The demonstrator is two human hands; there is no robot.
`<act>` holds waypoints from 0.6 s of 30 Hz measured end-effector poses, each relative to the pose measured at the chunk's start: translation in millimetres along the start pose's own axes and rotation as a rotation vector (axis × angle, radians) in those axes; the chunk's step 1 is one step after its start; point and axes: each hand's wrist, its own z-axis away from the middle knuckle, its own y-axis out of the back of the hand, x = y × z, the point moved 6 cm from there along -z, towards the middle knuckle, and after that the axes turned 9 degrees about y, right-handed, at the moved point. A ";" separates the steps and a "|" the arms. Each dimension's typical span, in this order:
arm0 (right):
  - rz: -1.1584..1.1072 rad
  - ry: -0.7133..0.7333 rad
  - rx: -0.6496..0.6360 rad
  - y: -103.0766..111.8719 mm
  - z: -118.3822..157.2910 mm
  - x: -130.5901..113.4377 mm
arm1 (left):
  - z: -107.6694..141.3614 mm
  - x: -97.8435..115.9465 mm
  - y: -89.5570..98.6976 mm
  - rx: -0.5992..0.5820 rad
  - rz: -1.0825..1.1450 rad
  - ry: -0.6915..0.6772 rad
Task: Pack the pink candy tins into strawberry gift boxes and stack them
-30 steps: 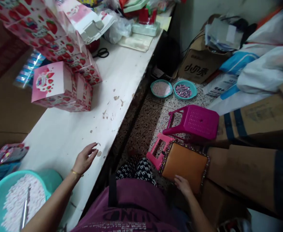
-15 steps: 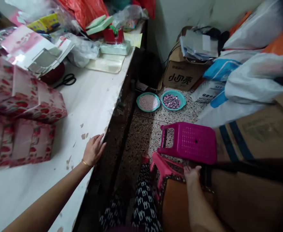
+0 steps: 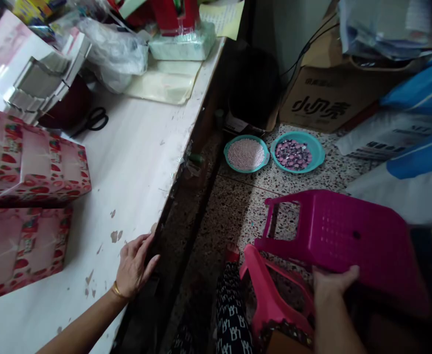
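A chipped white table (image 3: 127, 162) is running along the left, and a magenta plastic stool (image 3: 333, 236) is tilting above the speckled floor (image 3: 238, 216) beside it. The right hand (image 3: 333, 287), dim in shadow, seems to be gripping the stool's edge, while the open left hand (image 3: 134, 265) is resting on the table's edge.

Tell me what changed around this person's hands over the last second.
The right hand moved from the orange cushion to the lower edge of the magenta plastic stool, which looks raised toward the person. The left hand came to the front edge of the white table. The two teal bead dishes stayed on the speckled floor.
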 end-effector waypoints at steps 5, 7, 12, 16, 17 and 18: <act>0.124 -0.017 0.038 -47.2 39.4 -20.2 | 1.3 -0.7 0.6 -0.004 0.016 0.000; 0.233 -0.064 0.013 -53.7 77.0 -15.6 | 1.6 -2.2 0.9 0.002 0.026 0.005; 0.262 -0.210 -0.348 -80.0 190.0 26.0 | 1.5 -4.5 1.9 0.013 0.050 -0.004; 0.307 -0.296 -0.585 -99.2 265.0 88.2 | 1.1 -5.5 3.3 0.038 0.042 -0.016; 0.305 -0.301 -0.629 -103.7 279.3 105.0 | 1.0 -5.7 3.4 0.045 0.040 -0.020; 0.294 -0.306 -0.649 -107.3 291.3 121.3 | 1.0 -5.9 3.4 0.052 0.040 -0.025</act>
